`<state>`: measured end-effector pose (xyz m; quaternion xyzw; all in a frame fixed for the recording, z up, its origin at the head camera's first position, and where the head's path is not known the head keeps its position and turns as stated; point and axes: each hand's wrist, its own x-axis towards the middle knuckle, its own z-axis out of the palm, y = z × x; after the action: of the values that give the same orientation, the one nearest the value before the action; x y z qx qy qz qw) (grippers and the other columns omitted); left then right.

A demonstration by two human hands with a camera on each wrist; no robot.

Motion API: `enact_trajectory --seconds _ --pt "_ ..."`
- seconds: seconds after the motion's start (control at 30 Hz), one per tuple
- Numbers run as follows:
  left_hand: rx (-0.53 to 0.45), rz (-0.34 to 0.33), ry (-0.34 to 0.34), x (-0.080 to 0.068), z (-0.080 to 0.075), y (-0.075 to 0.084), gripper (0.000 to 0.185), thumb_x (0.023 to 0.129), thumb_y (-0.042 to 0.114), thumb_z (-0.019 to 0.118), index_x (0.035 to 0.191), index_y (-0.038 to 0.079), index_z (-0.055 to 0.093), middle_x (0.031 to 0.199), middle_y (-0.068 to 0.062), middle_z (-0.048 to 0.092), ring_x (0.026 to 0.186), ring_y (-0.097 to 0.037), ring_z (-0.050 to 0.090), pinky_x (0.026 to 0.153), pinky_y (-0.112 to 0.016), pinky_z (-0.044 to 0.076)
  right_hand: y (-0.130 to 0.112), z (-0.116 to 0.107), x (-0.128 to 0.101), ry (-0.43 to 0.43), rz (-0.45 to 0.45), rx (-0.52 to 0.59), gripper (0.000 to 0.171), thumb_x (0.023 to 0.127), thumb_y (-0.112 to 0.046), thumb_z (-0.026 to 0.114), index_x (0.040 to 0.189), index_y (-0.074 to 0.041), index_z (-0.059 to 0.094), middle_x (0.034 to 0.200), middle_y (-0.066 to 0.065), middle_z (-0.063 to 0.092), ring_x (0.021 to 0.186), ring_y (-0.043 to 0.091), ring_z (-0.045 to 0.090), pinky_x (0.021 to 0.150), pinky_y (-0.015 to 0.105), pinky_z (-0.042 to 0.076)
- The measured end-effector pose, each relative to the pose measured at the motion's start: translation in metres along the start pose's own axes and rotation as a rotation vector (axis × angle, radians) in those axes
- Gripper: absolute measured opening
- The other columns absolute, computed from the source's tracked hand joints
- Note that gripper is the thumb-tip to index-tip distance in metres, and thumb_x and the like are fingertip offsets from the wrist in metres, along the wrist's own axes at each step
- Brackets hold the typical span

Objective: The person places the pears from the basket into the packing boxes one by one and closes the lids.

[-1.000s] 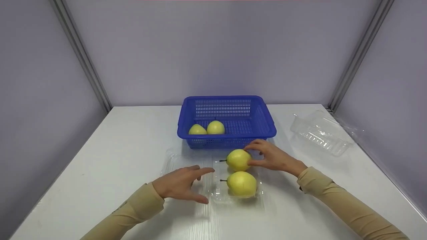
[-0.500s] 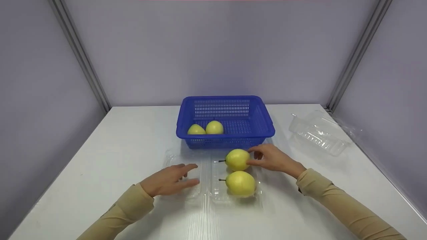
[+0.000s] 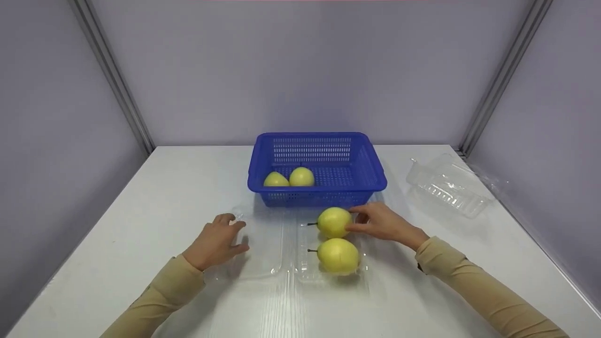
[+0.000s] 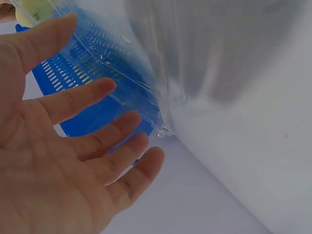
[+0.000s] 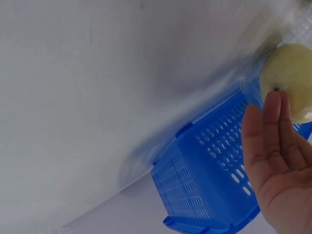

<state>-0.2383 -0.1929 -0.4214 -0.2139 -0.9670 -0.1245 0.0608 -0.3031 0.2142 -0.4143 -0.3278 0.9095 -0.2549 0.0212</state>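
Note:
Two yellow pears lie in the right half of an open clear plastic clamshell box, stems pointing left. My right hand is at the right end of the far pear, fingertips right at its skin. In the right wrist view those fingers look nearly straight against the pear. The near pear sits just below it. My left hand is over the left edge of the box's lid half. The left wrist view shows its fingers spread and relaxed, holding nothing.
A blue plastic basket stands right behind the box, with two more pears inside at its front left. Another clear plastic container lies at the table's right back. Grey panels enclose the white table at the back and sides.
My left hand has moved left, from the middle of the box to the outer edge of its lid half. The right hand has stayed by the far pear, its index finger slightly lower.

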Motion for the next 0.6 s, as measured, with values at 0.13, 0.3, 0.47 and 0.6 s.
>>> enact_trajectory --seconds 0.13,0.3,0.47,0.6 --pt "-0.002 -0.093 -0.014 -0.004 -0.002 -0.006 0.053 0.084 0.019 0.077 0.125 -0.008 0.057 0.125 -0.039 0.050 0.117 -0.053 0.049 0.083 -0.063 0.049 0.000 0.000 -0.001 -0.012 -0.001 0.034 0.041 0.088 -0.038 0.071 0.118 -0.010 0.069 0.080 -0.003 0.071 0.070 0.005 0.060 0.061 0.021 0.049" --pt "-0.074 -0.165 -0.055 -0.006 -0.003 -0.010 0.051 0.084 0.011 0.074 0.126 -0.011 0.055 0.117 -0.037 0.052 0.103 -0.047 0.051 0.085 -0.059 0.049 0.000 0.002 0.000 -0.025 -0.004 0.072 0.041 0.089 -0.035 0.071 0.120 -0.008 0.067 0.084 -0.001 0.073 0.071 0.005 0.062 0.062 0.021 0.050" --pt "-0.149 -0.184 -0.095 0.000 -0.004 -0.013 0.048 0.085 0.001 0.068 0.128 -0.013 0.053 0.113 -0.035 0.057 0.102 -0.045 0.056 0.090 -0.056 0.049 -0.001 0.003 -0.001 -0.026 0.009 0.089 0.047 0.090 -0.034 0.071 0.124 -0.003 0.064 0.086 0.002 0.074 0.073 0.007 0.063 0.063 0.022 0.051" --pt "-0.199 -0.184 -0.134 0.002 -0.006 -0.014 0.048 0.085 -0.005 0.064 0.131 -0.012 0.050 0.119 -0.032 0.060 0.111 -0.046 0.057 0.096 -0.056 0.047 -0.002 0.003 -0.001 -0.034 0.032 0.083 0.050 0.091 -0.034 0.069 0.127 0.000 0.062 0.086 0.003 0.073 0.073 0.006 0.063 0.064 0.022 0.051"
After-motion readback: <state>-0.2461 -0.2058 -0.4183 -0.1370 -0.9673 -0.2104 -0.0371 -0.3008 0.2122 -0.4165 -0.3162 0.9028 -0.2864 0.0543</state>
